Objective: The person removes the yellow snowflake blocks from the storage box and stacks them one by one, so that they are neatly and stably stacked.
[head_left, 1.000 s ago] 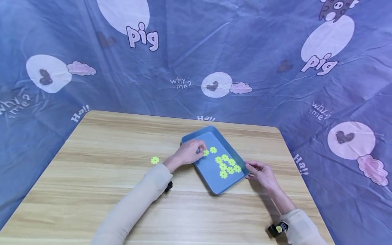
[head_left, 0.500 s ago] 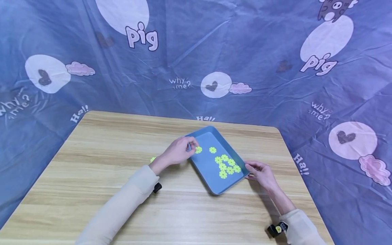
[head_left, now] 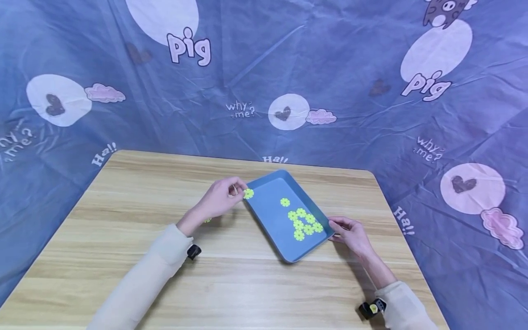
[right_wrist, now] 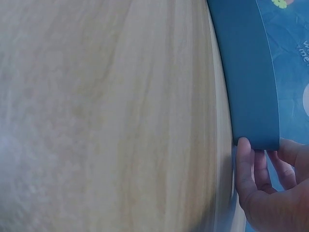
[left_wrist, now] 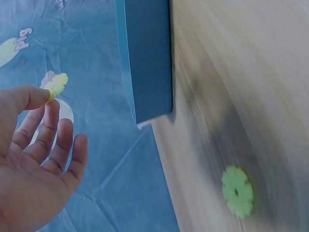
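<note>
My left hand pinches a yellow-green snowflake disc between thumb and index finger, at the left rim of the blue tray. In the left wrist view that disc is held up in the fingertips, the other fingers loosely bent. The tray lies at an angle on the table, with several more snowflake discs clustered toward its right side and a single one apart from them. My right hand grips the tray's right corner; the right wrist view shows fingertips against the tray wall.
Another snowflake disc lies on the wooden table, partly hidden behind my left wrist in the head view. A blue printed cloth hangs behind the table and at its sides.
My left hand has moved left from inside the tray to its left rim, carrying the snowflake disc with it. My right hand and the tray have stayed in place.
</note>
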### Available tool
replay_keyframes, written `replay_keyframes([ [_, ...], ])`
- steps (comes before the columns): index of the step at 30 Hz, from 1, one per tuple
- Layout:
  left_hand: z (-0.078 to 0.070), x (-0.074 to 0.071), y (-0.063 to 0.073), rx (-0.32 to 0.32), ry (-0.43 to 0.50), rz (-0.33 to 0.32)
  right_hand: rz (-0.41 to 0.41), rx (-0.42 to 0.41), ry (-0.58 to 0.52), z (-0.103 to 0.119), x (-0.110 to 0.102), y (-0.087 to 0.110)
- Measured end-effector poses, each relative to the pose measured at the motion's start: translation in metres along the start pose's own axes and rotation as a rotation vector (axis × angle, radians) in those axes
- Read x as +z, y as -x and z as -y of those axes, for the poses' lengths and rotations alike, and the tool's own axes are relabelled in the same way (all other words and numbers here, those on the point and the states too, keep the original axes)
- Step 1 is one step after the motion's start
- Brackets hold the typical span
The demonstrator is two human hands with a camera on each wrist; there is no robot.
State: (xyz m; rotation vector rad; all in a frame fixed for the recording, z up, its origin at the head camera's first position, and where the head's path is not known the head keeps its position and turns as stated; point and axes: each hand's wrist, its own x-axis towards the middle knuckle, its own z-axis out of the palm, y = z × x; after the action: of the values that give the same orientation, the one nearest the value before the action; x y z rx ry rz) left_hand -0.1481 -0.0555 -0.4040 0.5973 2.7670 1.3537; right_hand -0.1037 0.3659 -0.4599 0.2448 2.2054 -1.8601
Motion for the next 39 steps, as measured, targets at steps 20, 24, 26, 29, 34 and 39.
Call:
replay_keyframes([
  [20, 0.053, -0.039, 0.045, -0.118, -0.016, -0.040, 0.008, 0.033, 0.003, 0.003, 0.002, 0.000],
  [24, 0.062, -0.042, 0.054, -0.127, -0.017, -0.026, 0.007, 0.027, 0.001, 0.002, 0.001, 0.000],
  [26, 0.066, -0.042, 0.058, -0.129, -0.015, -0.021, 0.006, 0.024, 0.003, 0.002, 0.001, 0.000],
  [29, 0.072, -0.043, 0.064, -0.153, -0.018, -0.010, 0.007, 0.023, 0.006, 0.002, 0.000, 0.000],
  [34, 0.081, -0.047, 0.071, -0.193, -0.045, 0.004, 0.008, 0.030, 0.011, 0.002, 0.000, 0.000],
  [39, 0.087, -0.050, 0.075, -0.197, -0.046, 0.015, 0.007, 0.026, 0.017, 0.002, 0.000, 0.000],
])
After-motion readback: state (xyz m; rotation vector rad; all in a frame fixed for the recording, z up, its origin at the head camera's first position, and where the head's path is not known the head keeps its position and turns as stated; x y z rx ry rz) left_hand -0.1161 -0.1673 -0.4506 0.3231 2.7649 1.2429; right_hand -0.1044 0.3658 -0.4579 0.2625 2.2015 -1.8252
